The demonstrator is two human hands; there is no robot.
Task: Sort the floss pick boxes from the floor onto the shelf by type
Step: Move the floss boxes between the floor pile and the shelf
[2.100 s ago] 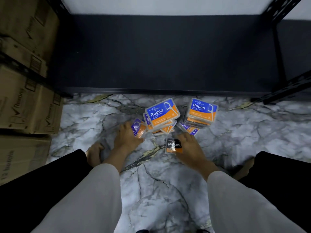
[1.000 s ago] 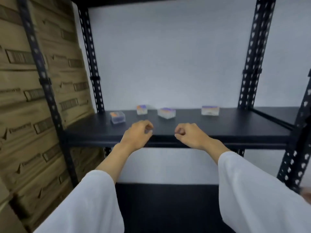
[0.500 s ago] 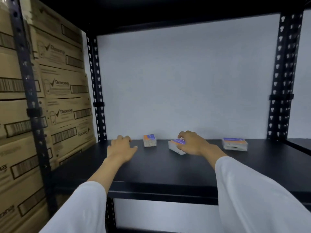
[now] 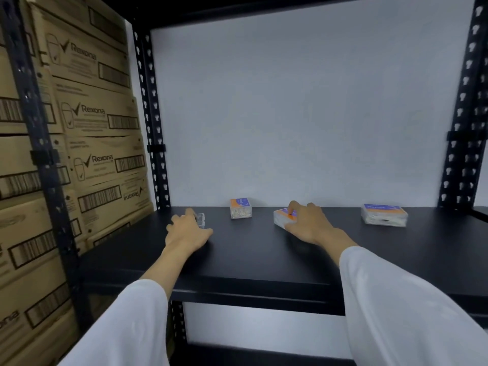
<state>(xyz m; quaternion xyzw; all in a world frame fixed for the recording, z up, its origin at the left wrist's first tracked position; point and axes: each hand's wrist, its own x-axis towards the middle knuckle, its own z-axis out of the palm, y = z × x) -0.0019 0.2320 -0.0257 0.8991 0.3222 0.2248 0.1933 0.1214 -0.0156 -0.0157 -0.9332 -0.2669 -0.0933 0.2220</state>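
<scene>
Several floss pick boxes lie along the back of the black shelf [image 4: 253, 249]. My left hand [image 4: 187, 232] rests palm down at the left, its fingers curled over a small clear box [image 4: 200, 220] that mostly hides under them. A small box with an orange and blue label [image 4: 240, 208] stands free between my hands. My right hand [image 4: 307, 224] grips a flat box with an orange and blue label [image 4: 282, 217] from its right side, one finger on top. A larger blue-topped box [image 4: 384, 214] lies alone at the right.
Stacked Rexona cardboard cartons [image 4: 87, 143] fill the neighbouring bay on the left. Black perforated uprights stand at the left [image 4: 151, 122] and the right [image 4: 464, 122]. A white wall is behind the shelf, and another shelf board hangs overhead.
The view rose from the floor pile to the shelf. Both hands came up closed and reached onto the shelf; since half a second ago they sit at the same boxes, slightly shifted.
</scene>
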